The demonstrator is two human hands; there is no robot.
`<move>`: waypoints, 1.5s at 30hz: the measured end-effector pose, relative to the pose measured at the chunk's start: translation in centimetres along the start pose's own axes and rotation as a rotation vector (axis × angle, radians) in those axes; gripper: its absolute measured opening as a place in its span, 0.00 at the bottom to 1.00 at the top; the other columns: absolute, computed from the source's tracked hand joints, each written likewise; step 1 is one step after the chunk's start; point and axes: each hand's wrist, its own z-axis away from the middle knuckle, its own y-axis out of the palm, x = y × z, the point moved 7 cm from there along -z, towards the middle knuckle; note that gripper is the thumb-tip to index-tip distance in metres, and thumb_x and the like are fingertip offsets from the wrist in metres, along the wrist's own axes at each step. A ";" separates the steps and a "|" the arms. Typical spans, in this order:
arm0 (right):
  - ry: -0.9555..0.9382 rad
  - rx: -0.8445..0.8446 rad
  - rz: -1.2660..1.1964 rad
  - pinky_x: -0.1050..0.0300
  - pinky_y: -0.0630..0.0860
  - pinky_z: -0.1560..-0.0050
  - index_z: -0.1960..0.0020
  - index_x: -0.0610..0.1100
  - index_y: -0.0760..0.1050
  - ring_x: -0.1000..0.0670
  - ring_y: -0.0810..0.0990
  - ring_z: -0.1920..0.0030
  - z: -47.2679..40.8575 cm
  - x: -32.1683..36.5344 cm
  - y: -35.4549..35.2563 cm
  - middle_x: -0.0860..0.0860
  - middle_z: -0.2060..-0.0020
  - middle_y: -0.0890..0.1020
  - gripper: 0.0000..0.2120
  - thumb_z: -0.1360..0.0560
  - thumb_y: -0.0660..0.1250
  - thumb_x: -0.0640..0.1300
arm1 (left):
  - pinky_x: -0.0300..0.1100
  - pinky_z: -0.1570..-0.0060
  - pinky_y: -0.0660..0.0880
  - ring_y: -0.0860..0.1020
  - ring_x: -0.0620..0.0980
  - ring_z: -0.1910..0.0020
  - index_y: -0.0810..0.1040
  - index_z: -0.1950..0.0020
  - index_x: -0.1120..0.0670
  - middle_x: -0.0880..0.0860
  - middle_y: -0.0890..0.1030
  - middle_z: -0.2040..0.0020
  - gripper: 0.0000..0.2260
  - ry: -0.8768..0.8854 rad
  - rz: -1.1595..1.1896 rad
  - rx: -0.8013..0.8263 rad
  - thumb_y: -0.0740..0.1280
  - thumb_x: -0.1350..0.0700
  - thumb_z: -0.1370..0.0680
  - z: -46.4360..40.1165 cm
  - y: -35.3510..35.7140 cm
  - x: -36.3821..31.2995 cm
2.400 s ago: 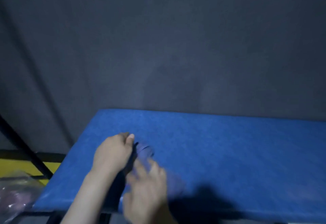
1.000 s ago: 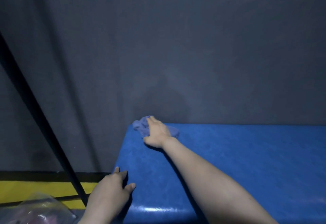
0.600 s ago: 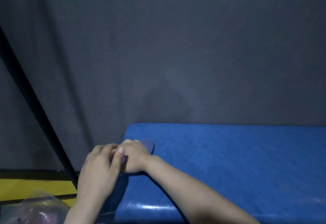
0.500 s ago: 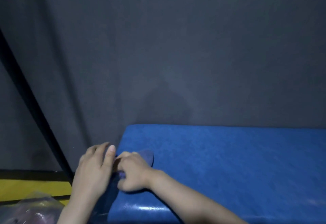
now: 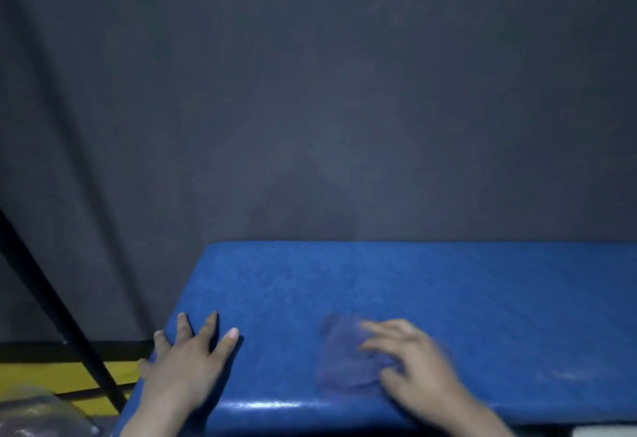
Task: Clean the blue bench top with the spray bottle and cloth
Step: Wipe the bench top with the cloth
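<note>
Bench top blue, glossy front edge, left hand flat, right hand pressing blurred purple cloth.

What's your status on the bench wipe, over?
Left hand flat on bench top, bracing. Right hand pressing cloth, blurred. Spray bottle not in view. Nothing in the way.

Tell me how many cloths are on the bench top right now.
1. The cloth, blurred, lies near the front edge of the bench top under the right hand. No other shows.

blue bench top, purplish cloth (blurred)
</note>
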 end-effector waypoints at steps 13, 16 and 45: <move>-0.015 0.164 0.129 0.48 0.71 0.44 0.42 0.50 0.76 0.40 0.74 0.41 -8.6 7.4 8.1 0.48 0.32 0.73 0.21 0.34 0.62 0.45 | 0.57 0.28 0.53 0.52 0.58 0.24 0.56 0.25 0.48 0.54 0.54 0.22 0.25 0.083 -0.204 -0.098 0.52 0.42 0.21 1.8 0.9 -7.0; 0.019 0.207 0.159 0.49 0.68 0.40 0.36 0.52 0.74 0.41 0.70 0.38 -11.2 4.6 7.5 0.50 0.29 0.69 0.21 0.29 0.61 0.44 | 0.55 0.27 0.53 0.54 0.57 0.24 0.57 0.25 0.52 0.55 0.56 0.23 0.28 0.114 -0.200 -0.111 0.53 0.41 0.21 2.3 1.2 -9.7; 0.569 0.099 0.464 0.49 0.69 0.41 0.34 0.55 0.71 0.40 0.70 0.38 -4.1 -32.0 -12.7 0.50 0.31 0.69 0.19 0.24 0.59 0.45 | 0.70 0.32 0.45 0.43 0.66 0.25 0.47 0.23 0.44 0.51 0.43 0.21 0.43 0.106 -0.293 0.107 0.56 0.27 0.32 6.7 11.5 -31.1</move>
